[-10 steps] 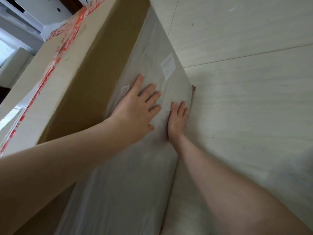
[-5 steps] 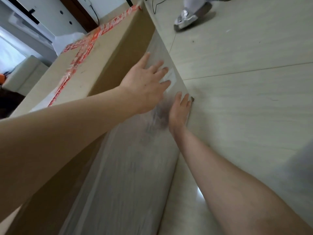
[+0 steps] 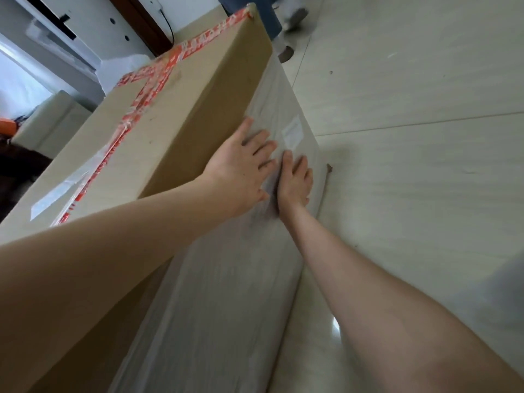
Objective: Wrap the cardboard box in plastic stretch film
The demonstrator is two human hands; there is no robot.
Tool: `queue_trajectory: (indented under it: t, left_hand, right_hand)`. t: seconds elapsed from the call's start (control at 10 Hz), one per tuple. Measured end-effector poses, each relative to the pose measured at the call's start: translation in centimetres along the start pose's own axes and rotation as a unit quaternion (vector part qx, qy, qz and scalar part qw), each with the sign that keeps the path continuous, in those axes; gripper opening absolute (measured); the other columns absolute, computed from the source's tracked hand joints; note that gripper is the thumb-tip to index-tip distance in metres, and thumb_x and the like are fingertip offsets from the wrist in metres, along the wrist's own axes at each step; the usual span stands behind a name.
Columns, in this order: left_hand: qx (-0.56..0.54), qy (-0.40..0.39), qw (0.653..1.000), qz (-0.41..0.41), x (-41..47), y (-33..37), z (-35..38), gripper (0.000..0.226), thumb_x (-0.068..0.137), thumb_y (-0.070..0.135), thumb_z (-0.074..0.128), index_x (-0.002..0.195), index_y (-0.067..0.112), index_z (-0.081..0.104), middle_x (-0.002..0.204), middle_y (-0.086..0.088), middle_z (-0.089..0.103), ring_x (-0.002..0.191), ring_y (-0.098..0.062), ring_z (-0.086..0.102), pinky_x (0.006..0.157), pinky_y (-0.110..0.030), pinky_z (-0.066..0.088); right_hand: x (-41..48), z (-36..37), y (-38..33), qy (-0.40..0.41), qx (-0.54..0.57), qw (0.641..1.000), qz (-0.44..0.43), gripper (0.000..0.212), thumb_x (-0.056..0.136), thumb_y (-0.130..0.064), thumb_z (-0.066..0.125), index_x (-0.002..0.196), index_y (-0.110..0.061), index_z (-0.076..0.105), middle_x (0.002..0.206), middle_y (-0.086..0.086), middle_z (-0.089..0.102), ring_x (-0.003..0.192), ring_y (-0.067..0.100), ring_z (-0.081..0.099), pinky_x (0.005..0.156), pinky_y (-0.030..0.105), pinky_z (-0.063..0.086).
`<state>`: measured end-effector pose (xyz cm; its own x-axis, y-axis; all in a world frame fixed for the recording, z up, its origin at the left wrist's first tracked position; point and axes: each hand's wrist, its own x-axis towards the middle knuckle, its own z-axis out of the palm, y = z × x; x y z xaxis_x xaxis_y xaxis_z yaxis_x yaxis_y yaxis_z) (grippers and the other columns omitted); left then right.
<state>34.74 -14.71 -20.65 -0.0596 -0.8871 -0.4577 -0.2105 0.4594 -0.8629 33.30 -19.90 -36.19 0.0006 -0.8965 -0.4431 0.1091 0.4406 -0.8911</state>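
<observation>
A large brown cardboard box (image 3: 170, 117) stands on the floor, sealed along its top with red-and-white tape (image 3: 141, 97). Cloudy plastic stretch film (image 3: 221, 293) covers the lower part of its near side; the upper band is bare cardboard. A white label (image 3: 293, 131) shows under the film. My left hand (image 3: 241, 168) lies flat on the film, fingers spread, its palm at the film's upper edge. My right hand (image 3: 295, 181) presses flat on the film just beside it, near the box's bottom edge. Neither hand holds anything.
Pale tiled floor (image 3: 411, 137) stretches to the right of the box. Another person's legs and shoes (image 3: 286, 26) stand beyond the far corner. A white cabinet (image 3: 51, 43) and a dark door frame (image 3: 139, 21) lie behind; a pale sofa (image 3: 54, 123) sits at left.
The view has tilted up, bringing the box's far end and the other person into sight. My left hand lifted off the film and has come back down flat; my right hand stayed pressed in place.
</observation>
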Motion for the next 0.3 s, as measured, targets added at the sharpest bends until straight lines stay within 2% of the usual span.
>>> queue_trajectory:
  t: [0.1,0.2,0.3]
  left_hand:
    - [-0.079,0.035,0.996,-0.013,0.9,-1.2,-1.1,0.063,0.097,0.053,0.023,0.151,0.023,0.011,0.159,-0.009,0.003,0.147,-0.028,0.0,0.116,-0.05,-0.003]
    - [-0.164,0.102,0.981,-0.011,1.7,-2.3,-2.5,0.047,0.099,0.037,0.035,0.144,0.024,0.031,0.153,-0.009,0.026,0.143,-0.024,0.02,0.116,-0.042,0.02]
    - [-0.255,0.146,0.955,-0.036,1.2,-2.8,-3.3,0.038,0.098,0.025,0.04,0.135,0.024,0.043,0.14,-0.004,0.043,0.131,-0.021,0.04,0.102,-0.037,0.04]
  right_hand:
    - [1.1,-1.5,-2.2,0.029,0.014,0.999,0.025,0.069,0.092,-0.062,0.033,0.144,-0.017,0.036,0.149,0.016,0.034,0.137,0.03,0.031,0.112,0.045,0.025]
    - [0.7,-3.4,-4.0,0.046,-0.015,0.999,-0.009,0.067,0.094,-0.059,0.032,0.145,-0.014,0.034,0.149,0.017,0.035,0.136,0.031,0.034,0.109,0.043,0.028]
    - [-1.0,-4.3,-4.6,0.035,-0.052,0.997,-0.032,0.066,0.094,-0.058,0.033,0.143,-0.013,0.037,0.146,0.018,0.037,0.133,0.034,0.036,0.109,0.043,0.031]
